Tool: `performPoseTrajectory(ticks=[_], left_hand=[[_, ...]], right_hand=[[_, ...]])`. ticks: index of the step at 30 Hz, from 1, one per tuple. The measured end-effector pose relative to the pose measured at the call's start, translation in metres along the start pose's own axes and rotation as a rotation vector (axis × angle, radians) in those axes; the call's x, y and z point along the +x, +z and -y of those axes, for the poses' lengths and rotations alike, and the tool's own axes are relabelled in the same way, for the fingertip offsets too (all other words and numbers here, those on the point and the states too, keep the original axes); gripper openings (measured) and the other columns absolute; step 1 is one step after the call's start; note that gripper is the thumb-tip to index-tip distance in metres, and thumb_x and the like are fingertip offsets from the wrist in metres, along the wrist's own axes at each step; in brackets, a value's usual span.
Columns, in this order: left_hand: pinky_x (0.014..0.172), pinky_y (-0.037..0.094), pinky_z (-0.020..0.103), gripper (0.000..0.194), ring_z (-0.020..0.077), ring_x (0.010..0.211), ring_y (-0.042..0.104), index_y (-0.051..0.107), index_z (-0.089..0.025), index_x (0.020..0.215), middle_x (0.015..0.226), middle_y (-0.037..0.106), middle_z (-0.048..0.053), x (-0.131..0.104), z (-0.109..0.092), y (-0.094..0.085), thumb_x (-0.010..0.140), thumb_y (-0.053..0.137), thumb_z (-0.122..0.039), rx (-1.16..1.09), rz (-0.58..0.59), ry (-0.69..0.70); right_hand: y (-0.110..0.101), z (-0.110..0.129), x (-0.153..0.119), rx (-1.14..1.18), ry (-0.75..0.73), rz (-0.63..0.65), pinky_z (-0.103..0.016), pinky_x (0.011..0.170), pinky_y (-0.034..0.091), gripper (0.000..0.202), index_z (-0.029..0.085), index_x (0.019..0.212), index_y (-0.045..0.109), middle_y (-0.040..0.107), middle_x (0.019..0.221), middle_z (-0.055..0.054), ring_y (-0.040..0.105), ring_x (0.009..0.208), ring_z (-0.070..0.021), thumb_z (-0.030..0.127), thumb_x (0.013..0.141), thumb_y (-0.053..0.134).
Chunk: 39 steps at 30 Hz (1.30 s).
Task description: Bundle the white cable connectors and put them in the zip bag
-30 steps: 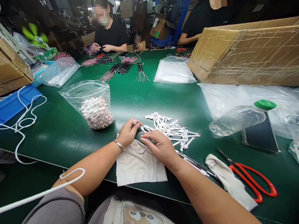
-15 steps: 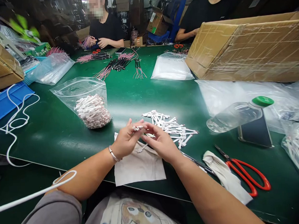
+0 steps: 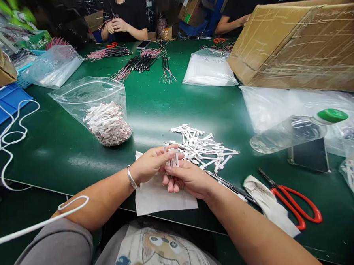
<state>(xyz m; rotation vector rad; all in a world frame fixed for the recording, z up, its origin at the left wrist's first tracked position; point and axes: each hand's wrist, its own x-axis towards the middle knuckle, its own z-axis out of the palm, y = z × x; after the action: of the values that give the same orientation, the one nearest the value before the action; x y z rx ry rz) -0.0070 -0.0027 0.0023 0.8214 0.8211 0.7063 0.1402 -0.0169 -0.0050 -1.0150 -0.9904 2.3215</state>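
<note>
Between my two hands is a small bunch of short white connector leads [image 3: 173, 158], held upright. My left hand [image 3: 151, 162] pinches it from the left, thumb and fingers near the top ends. From the right, my right hand [image 3: 189, 177] grips its lower part, with some fingers curled underneath. Both hands are over a white cloth [image 3: 165, 202] at the table's near edge. Just beyond them lies a loose pile of similar white leads [image 3: 200, 145]. A clear zip bag [image 3: 107, 122] full of such leads stands farther left.
Red-handled scissors [image 3: 298, 205], a crumpled white cloth [image 3: 265, 199] and dark tweezers [image 3: 231, 187] lie on the right. A bottle [image 3: 290, 134] leans on a dark device [image 3: 310, 157]. A cardboard box [image 3: 297, 47] stands behind. White cable [image 3: 22, 128] loops at left. Co-workers sit opposite.
My hands have come down slightly, and the bunch of white leads now stands upright between them. My right hand's fingers have curled below it. The camera view has tilted down a little.
</note>
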Motion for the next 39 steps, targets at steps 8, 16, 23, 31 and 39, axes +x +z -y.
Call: performPoseTrajectory(ticks=[8, 16, 23, 31, 39], left_hand=[[0.059, 0.043, 0.019, 0.035, 0.0114, 0.069, 0.059, 0.064, -0.012, 0.097, 0.076, 0.065, 0.007, 0.004, -0.003, -0.002, 0.077, 0.060, -0.040, -0.042, -0.036, 0.028], [0.046, 0.032, 0.020, 0.035, 0.0067, 0.047, 0.044, 0.063, -0.010, 0.082, 0.057, 0.053, 0.001, 0.001, -0.008, -0.010, 0.077, 0.057, -0.044, 0.088, 0.089, -0.044], [0.052, 0.038, 0.019, 0.040, 0.0081, 0.059, 0.054, 0.060, -0.015, 0.107, 0.078, 0.063, 0.005, -0.001, -0.008, -0.007, 0.073, 0.066, -0.035, 0.127, 0.086, -0.070], [0.067, 0.045, 0.023, 0.029, 0.0139, 0.077, 0.060, 0.066, -0.013, 0.093, 0.094, 0.065, 0.009, 0.001, -0.005, -0.004, 0.076, 0.062, -0.036, -0.046, -0.006, -0.013], [0.070, 0.046, 0.027, 0.022, 0.0148, 0.075, 0.060, 0.066, -0.011, 0.090, 0.087, 0.066, 0.008, 0.005, -0.009, -0.011, 0.078, 0.061, -0.028, -0.190, -0.075, 0.024]], right_hand=[[-0.004, 0.002, -0.001, 0.131, 0.016, -0.051, -0.014, 0.049, 0.052, 0.024, 0.010, 0.090, 0.062, 0.068, 0.072, -0.006, 0.065, 0.057, -0.0103, 0.029, 0.076, 0.065], [-0.003, 0.002, -0.001, 0.070, 0.020, -0.050, -0.015, 0.052, 0.053, 0.029, 0.012, 0.091, 0.064, 0.069, 0.081, -0.008, 0.067, 0.062, -0.0120, 0.033, 0.072, 0.070], [0.000, 0.002, -0.002, 0.023, 0.061, 0.002, -0.016, 0.054, 0.053, 0.029, 0.010, 0.085, 0.065, 0.069, 0.079, -0.009, 0.067, 0.063, -0.0119, 0.035, 0.073, 0.069], [-0.005, 0.004, -0.004, -0.093, 0.094, -0.025, -0.016, 0.053, 0.051, 0.035, 0.012, 0.092, 0.061, 0.067, 0.079, -0.007, 0.067, 0.063, -0.0125, 0.038, 0.071, 0.070], [-0.012, 0.013, -0.006, -0.372, -0.167, -0.333, -0.017, 0.044, 0.042, 0.044, 0.014, 0.076, 0.060, 0.062, 0.066, -0.003, 0.058, 0.053, -0.0095, 0.057, 0.077, 0.053]])
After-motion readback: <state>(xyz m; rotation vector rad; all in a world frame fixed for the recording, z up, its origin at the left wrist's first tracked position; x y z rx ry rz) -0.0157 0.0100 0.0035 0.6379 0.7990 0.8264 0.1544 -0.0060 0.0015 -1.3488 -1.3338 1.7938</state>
